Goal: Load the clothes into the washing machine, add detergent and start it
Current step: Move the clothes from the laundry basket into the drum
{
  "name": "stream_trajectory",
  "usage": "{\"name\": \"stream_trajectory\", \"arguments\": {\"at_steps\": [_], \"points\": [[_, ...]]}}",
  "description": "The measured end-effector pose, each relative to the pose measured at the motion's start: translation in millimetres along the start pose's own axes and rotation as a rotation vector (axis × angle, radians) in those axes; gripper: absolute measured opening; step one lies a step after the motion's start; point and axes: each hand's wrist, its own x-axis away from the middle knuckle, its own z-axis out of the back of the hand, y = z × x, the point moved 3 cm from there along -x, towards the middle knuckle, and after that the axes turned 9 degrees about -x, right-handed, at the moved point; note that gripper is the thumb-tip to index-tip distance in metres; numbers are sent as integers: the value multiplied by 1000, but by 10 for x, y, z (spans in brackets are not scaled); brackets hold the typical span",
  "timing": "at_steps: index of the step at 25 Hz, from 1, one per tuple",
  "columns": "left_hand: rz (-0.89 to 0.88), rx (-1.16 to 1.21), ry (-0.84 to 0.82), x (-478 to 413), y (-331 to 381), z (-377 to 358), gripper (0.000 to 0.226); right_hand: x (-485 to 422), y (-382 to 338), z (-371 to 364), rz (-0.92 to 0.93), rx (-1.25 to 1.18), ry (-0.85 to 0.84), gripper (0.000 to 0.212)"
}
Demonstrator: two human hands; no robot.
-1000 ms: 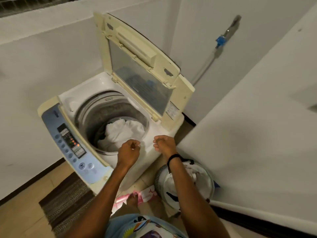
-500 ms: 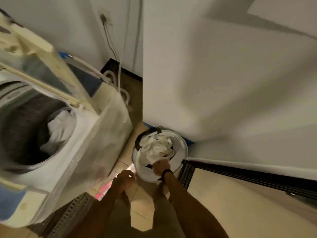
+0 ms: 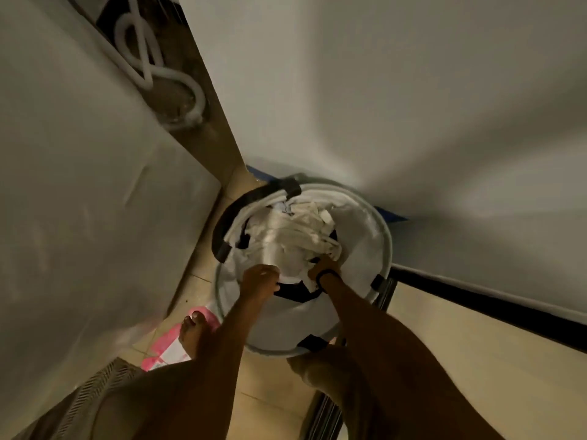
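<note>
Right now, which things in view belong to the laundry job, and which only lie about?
Job: white clothes, laundry basket, washing machine, left hand, right hand.

Lying about: pink packet, white hose, striped mat.

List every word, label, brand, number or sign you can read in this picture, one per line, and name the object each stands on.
No text can be read anywhere in this picture.
The pink and white packet on the floor beside the laundry basket: it may carry print, but it is too blurred to read.
The white clothes, the basket and the side of the washing machine show no lettering.
</note>
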Motion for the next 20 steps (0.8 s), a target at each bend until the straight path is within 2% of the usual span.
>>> {"name": "stream_trajectory", "arguments": {"at_steps": [1,3,4,6,9,10,11,14,17,18,20], "points": [[18,26,-13,-141,-56,-19,9,-137,15,-80,26,45,11,62],[63,64,-62,-322,-171,-47,22,-189,1,-196,47,94,48,58],[85,70,-49,-321,-207,-29,26,-92,-19,-212,48,17,93,52],[109,92,-7,-90,-215,34,18,365,-67,-115,27,-205,187,36],[126,204,4,570,-106,115,7,1265,-209,232,153,-595,459,19],[118,228,13,837,-51,153,4,1635,-249,372,203,-691,522,16],[95,227,10,1095,17,188,15,2036,-287,525,240,-774,567,22],[-129,53,82,1852,276,398,56,3162,-402,972,339,-1018,563,30],[-395,-283,226,2596,530,712,72,4259,-563,1457,492,-1196,441,22],[-445,-350,227,2819,612,813,69,4576,-617,1638,531,-1238,411,22],[-526,-386,220,3266,754,1007,42,5160,-675,2016,604,-1276,392,31]]}}
